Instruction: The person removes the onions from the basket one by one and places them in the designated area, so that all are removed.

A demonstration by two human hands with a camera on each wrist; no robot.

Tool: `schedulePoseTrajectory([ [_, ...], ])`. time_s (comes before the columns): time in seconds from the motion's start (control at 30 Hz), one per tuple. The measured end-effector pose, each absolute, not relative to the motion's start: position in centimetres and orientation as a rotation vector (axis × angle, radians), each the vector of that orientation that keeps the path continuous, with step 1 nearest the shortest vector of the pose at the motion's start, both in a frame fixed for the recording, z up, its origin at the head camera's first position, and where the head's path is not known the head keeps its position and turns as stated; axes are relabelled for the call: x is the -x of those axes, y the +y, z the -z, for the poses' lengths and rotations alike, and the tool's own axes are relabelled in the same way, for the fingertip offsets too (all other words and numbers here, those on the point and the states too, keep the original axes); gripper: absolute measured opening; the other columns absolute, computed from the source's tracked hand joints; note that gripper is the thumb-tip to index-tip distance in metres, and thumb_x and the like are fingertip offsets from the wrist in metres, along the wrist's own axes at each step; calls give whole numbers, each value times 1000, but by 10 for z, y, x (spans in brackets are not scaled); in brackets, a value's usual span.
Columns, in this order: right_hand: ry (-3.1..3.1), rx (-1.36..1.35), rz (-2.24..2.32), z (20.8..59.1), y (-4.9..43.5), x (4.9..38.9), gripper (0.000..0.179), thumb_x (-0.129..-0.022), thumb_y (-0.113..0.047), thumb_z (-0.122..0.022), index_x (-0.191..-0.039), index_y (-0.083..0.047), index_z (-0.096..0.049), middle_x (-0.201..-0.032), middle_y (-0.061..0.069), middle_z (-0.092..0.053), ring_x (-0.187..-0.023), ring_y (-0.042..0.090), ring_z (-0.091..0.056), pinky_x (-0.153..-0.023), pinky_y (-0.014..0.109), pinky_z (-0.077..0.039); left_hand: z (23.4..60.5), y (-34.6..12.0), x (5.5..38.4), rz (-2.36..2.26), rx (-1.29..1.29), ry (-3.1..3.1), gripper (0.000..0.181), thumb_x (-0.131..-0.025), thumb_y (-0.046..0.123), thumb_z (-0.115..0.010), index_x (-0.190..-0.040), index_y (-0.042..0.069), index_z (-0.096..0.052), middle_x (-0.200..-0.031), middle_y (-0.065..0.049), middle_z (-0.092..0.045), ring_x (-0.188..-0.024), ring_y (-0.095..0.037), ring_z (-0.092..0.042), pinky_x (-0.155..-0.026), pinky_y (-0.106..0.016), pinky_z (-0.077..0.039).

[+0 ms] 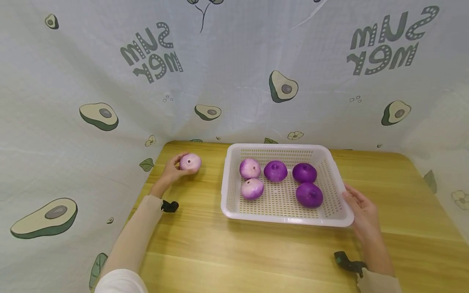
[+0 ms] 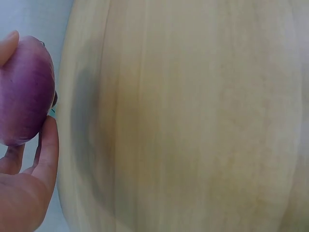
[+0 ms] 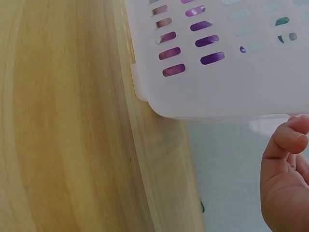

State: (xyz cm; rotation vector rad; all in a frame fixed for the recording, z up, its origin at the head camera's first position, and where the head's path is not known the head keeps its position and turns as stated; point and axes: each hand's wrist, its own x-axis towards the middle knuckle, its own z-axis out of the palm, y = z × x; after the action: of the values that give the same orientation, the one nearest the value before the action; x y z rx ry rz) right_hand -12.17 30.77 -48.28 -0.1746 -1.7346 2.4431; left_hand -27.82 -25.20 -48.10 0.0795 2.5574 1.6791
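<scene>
My left hand (image 1: 171, 171) gripped a round pale-purple onion (image 1: 191, 162) near the 10 o'clock corner of the yellow wood-grain tabletop (image 1: 190, 244), clear of the white rectangular plastic basket (image 1: 286, 219). My right hand (image 1: 364, 209) held its 3 o'clock edge.

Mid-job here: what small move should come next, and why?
Perhaps ease the left grip and its pale onion toward the basket: that onion is held outside, to its left; five more onions sit inside with bare floor at the front middle, and the right grip holds the basket's right side.
</scene>
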Motion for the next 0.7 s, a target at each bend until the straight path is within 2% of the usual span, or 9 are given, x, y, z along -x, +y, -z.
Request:
schedulePoseTrajectory([
  [0.43, -1758, 212, -2440, 482, 308, 123, 30, -100, -8, -61, -126, -19, -69, -101, -5, -69, -89, 8, -68, -72, 24, -58, 496, -255, 276, -1645, -114, 2567, 81, -80, 7, -84, -149, 3, -42, -152, -21, -37, -139, -41, -35, -112, -54, -34],
  [0.57, -1752, 204, -2441, 483, 308, 123, 30, -100, -7, -60, -125, -18, -70, -99, -4, -69, -88, 9, -68, -71, 24, -58, 483, -250, 269, -1658, -137, 2541, 81, -81, 3, -82, -149, -3, -40, -153, -26, -35, -138, -45, -35, -112, -56, -33],
  [0.7, -1750, 206, -2440, 485, 309, 123, 30, -100, -7, -60, -125, -19, -70, -98, -3, -68, -87, 9, -68, -70, 24, -58, 464, -242, 258, -1621, -159, 2550, 78, -82, -1, -79, -148, -6, -38, -151, -30, -35, -132, -48, -40, -109, -57, -37],
])
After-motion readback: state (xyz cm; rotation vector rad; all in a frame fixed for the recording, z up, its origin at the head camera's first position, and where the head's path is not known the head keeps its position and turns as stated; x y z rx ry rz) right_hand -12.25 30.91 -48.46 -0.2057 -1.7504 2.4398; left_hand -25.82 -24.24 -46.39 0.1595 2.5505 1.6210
